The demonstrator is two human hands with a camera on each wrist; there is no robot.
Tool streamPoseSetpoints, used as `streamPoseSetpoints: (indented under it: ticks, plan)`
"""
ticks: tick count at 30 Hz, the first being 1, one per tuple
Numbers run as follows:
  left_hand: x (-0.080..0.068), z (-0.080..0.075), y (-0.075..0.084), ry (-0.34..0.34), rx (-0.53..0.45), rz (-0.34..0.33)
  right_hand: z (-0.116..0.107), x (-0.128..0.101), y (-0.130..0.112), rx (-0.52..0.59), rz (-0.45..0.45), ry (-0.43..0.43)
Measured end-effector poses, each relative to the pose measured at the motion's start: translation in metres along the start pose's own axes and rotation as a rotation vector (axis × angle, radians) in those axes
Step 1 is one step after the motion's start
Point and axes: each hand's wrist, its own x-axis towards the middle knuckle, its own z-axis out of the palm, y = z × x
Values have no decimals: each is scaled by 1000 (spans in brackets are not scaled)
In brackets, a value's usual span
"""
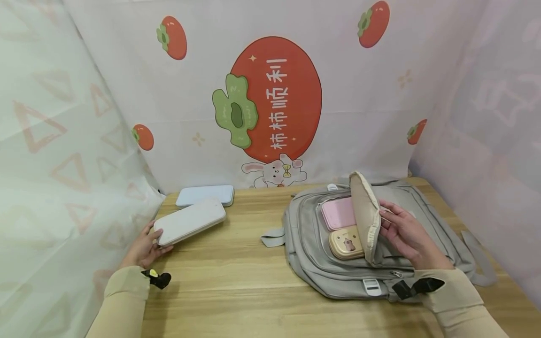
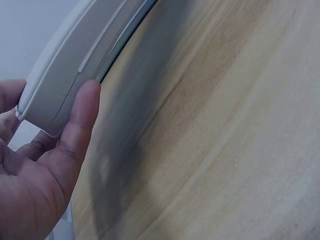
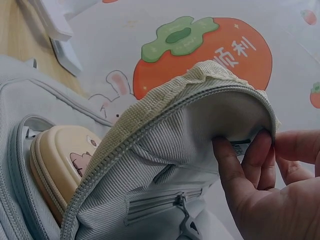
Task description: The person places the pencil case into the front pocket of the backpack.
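Here, left hand [image 1: 145, 247] grips white case [image 1: 191, 220], blue case [image 1: 204, 194] behind; right hand [image 1: 403, 231] pinches backpack flap [image 1: 366, 216], part-hiding pink case [image 1: 339, 213], yellow case [image 1: 343, 243].

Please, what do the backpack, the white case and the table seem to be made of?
Backpack: matte fabric, probably synthetic; ribbed weave and soft folds show.
White case: probably hard plastic or coated shell, smooth; its face does not sag.
Table: wood or wood-look laminate, low sheen; streaked grain shows.

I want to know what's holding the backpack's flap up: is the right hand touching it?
Touching. The right wrist view shows the right hand gripping the flap near its edge, fingertips against the fabric.
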Motion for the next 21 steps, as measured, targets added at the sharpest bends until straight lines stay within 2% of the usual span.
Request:
streamPoseSetpoints:
  ticks: [7,21]
  plan:
    - [1,1,-1,-24,-2,1,-1,0,0,-24,-4,8]
    - [4,6,-5,-88,97,40,1,0,-1,-17,-2,0]
